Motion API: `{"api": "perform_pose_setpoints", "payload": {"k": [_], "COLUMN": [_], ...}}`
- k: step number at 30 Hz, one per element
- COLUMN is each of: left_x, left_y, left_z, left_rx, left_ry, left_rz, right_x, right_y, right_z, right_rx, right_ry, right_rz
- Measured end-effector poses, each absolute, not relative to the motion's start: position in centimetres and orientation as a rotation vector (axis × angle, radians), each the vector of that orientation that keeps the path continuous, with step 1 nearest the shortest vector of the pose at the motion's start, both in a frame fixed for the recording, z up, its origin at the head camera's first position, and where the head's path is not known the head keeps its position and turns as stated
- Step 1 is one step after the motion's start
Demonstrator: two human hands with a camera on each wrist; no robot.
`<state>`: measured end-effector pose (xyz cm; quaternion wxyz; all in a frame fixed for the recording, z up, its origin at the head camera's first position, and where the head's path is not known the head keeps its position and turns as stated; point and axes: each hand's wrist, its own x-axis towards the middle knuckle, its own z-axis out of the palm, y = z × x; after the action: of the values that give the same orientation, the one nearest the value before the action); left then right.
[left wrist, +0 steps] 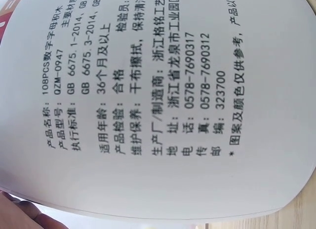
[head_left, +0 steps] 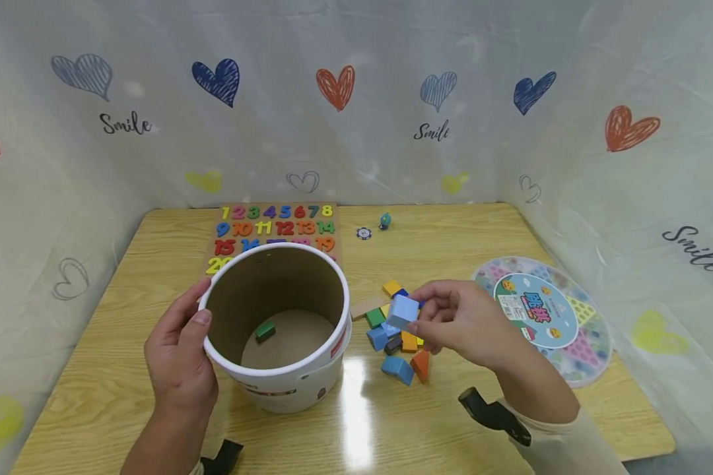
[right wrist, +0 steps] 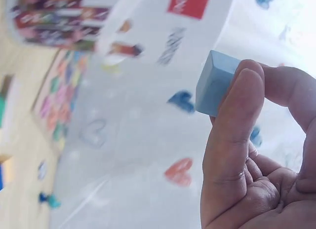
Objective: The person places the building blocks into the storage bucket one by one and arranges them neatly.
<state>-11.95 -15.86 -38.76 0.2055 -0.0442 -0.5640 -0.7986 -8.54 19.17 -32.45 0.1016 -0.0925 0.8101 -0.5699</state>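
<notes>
A white round bucket [head_left: 327, 359] stands on the table, tilted a little toward me. One green block [head_left: 265, 331] lies on its brown floor. My left hand [head_left: 181, 356] grips the rim at the left, thumb on the edge and fingers along the outer wall. Printed text covers the bucket wall [left wrist: 148, 184] in the left wrist view. Right of the bucket, my right hand [head_left: 460, 320] pinches a light blue block [head_left: 403, 311] between thumb and fingers. That block [right wrist: 215, 83] appears close up in the right wrist view. Beneath it is a loose pile of coloured blocks [head_left: 397, 369].
Behind the bucket lies a number board [head_left: 305, 228] with coloured numerals. A poker chip [head_left: 364, 233] and a small teal figure [head_left: 385, 221] sit near the back edge. On the right is a round game board [head_left: 588, 330] with a blue label. Curtains surround the table [head_left: 113, 316].
</notes>
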Motion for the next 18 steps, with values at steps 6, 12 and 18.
{"api": "perform_pose_setpoints", "payload": {"k": [6, 12, 18], "left_x": [-12.0, -12.1, -12.1], "left_y": [-15.9, -15.9, -15.9], "left_z": [-38.8, -38.8, -38.8], "left_rx": [-0.123, -0.131, -0.149], "left_ry": [-1.577, -1.571, -1.562], "left_rz": [-2.227, -2.223, -2.228], "right_x": [-10.7, -11.8, -11.8], "right_y": [14.6, 11.8, 12.9], "right_z": [-29.9, -29.6, -30.3], "right_rx": [-0.427, -0.496, -0.477], "right_ry": [2.321, 2.224, 2.27], "right_rz": [-1.671, -1.73, -1.726]}}
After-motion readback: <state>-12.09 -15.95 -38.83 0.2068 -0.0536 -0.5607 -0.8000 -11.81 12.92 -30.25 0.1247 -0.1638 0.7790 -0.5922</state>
